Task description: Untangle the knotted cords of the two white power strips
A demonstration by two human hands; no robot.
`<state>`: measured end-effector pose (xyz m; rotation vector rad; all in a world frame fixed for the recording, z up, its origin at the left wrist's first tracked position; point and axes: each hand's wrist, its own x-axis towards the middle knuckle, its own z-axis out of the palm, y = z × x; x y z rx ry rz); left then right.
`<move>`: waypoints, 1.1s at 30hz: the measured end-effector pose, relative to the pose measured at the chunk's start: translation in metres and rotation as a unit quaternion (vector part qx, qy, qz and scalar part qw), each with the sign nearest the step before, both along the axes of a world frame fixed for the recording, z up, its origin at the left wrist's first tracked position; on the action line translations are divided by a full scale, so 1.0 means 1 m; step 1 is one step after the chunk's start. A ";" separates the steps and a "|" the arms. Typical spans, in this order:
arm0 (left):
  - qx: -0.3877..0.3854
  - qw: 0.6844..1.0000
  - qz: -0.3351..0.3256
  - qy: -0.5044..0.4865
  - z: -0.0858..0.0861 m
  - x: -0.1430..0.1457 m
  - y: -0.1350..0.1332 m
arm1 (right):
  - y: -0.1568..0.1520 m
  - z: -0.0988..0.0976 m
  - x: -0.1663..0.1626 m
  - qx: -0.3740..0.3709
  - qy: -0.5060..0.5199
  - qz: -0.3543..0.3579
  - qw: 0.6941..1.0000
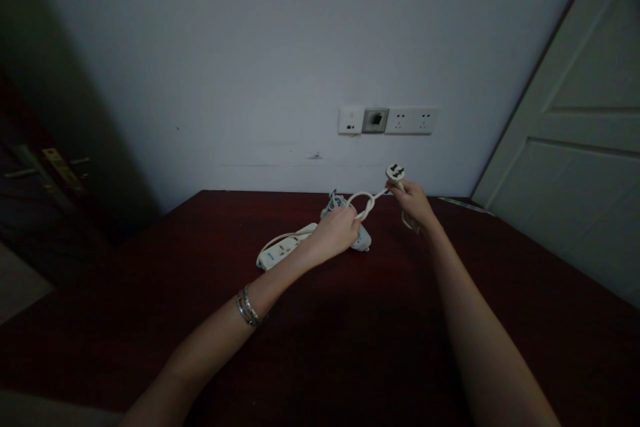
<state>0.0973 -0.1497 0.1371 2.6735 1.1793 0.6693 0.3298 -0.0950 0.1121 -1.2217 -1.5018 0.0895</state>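
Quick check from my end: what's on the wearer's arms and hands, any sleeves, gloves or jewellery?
Both forearms are bare, with no sleeves in view and no gloves on the left hand or the right hand. The left wrist carries a few thin silver-coloured bangles. The right wrist shows no watch or band. The light is too dim to tell whether there are rings.

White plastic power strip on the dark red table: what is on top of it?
The person's left hand, holding a looped white cord, covers its middle; that part is hidden.
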 end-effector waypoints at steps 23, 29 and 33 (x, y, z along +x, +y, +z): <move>-0.065 0.997 -0.040 -0.028 0.016 0.000 -0.036 | 0.023 -0.042 0.007 -0.038 0.066 0.030 0.997; -0.086 0.993 -0.061 -0.044 0.012 0.001 -0.028 | 0.023 -0.044 0.009 -0.044 0.069 0.021 0.996; -0.108 0.986 -0.105 -0.071 0.012 -0.006 -0.014 | 0.020 -0.033 0.012 -0.048 0.084 -0.003 0.995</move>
